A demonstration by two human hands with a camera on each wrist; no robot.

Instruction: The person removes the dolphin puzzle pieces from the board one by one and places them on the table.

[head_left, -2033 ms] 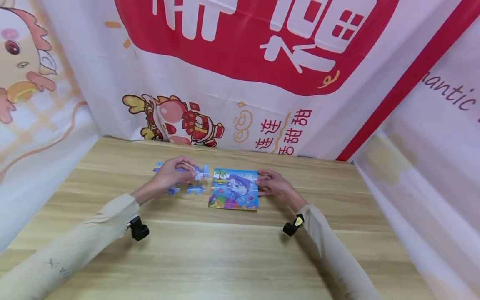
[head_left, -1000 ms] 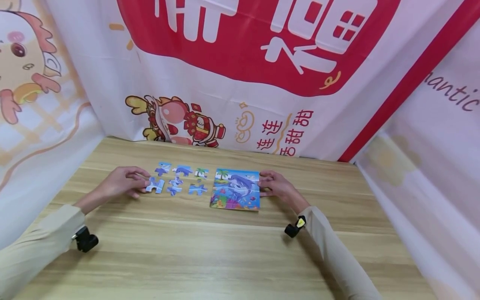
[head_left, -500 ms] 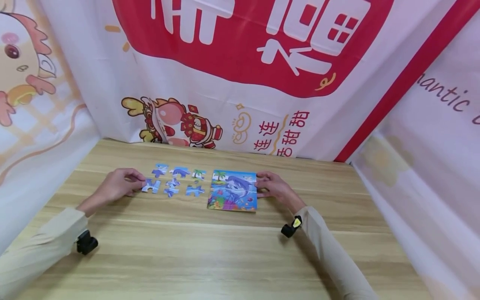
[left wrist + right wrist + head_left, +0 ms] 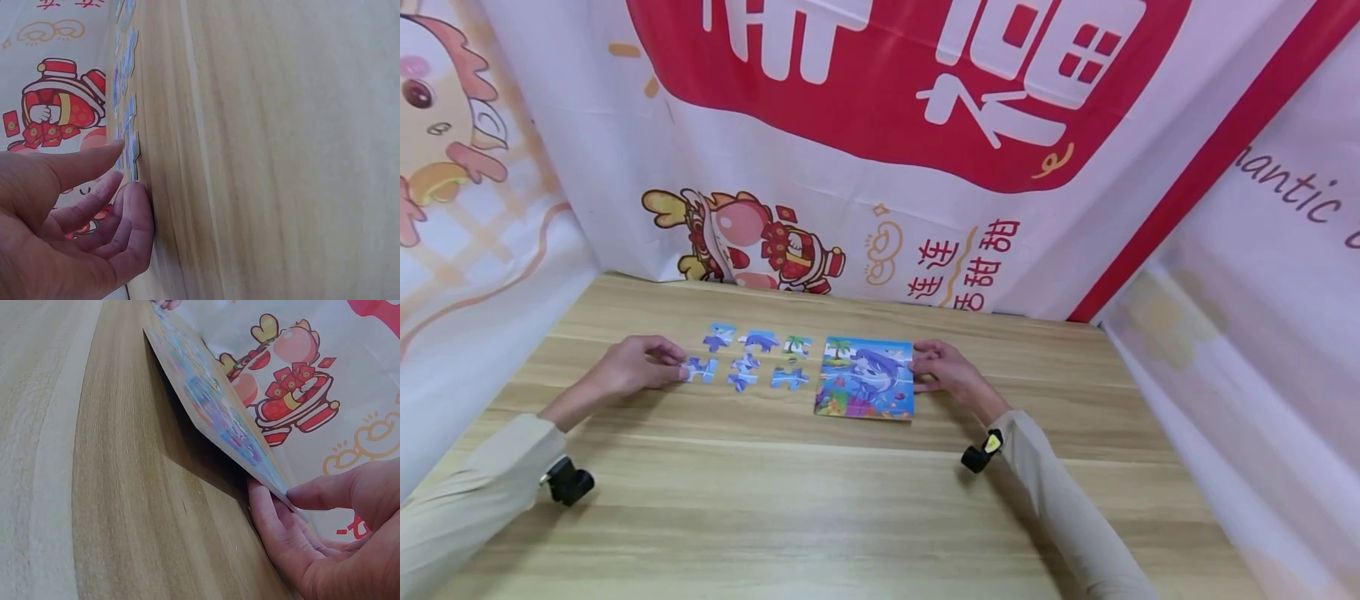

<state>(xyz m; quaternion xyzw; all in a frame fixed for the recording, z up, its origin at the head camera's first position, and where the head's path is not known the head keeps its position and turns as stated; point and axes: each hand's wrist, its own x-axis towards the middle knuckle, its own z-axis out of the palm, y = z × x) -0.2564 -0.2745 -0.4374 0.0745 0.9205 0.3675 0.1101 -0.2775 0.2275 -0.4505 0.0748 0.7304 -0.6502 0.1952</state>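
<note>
On grainy wood (image 4: 850, 508), thin dolphin board (image 4: 867, 379) pinched in right grip (image 4: 949, 368), left grip (image 4: 638, 365) parted at knobbed piece (image 4: 702, 370).

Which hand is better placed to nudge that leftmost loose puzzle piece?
Probably the left hand: it is at or touching the leftmost piece, while the right hand is farther off, holding the dolphin board by its edge.

- Site: booth-like tabletop nook, cloth-walled; wider building type (home, office, other) cannot be told.
- Surface: wood-grain tabletop (image 4: 880, 525), pale, running up to the hangings.
- Rear: white printed hanging (image 4: 752, 154) with large red patch, white Chinese characters, festive cartoon figure (image 4: 801, 254).
- Left: side hanging (image 4: 482, 325), cartoon animal print.
- Right: side hanging (image 4: 1240, 358), Latin lettering partly cut off.
- Creases visible in cloth: soft partitions.
</note>
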